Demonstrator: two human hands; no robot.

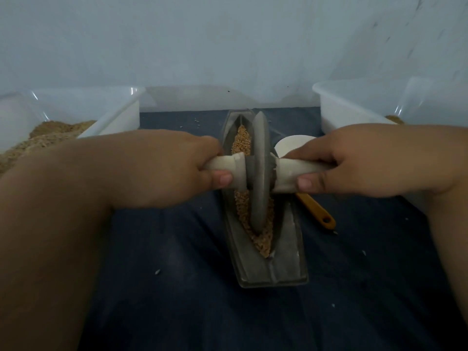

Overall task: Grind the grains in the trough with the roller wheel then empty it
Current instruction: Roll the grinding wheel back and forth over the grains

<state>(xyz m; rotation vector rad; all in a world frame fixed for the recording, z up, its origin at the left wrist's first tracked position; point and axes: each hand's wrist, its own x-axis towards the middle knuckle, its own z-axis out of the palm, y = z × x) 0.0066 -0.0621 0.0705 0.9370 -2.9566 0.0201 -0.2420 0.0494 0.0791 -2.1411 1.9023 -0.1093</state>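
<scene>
The left hand (177, 165) and right hand (354, 163) each grasp 1 handle of the roller wheel (260, 171), so it stands upright and presses evenly on the grains (243, 209) inside the trough (286, 252), which lies on the counter (152, 249)

A plain, makeshift indoor work corner, seemingly domestic rather than a fitted kitchen or lab. A bare pale wall (228, 41) stands close behind and a creased dark blue cloth (164, 300) covers the working surface. A white plastic tub (119, 117) at the left holds tan meal (55, 133), a second tub (354, 110) sits at the right, and between them is a hand-worked metal trough (273, 269) with its roller wheel (259, 173).
</scene>
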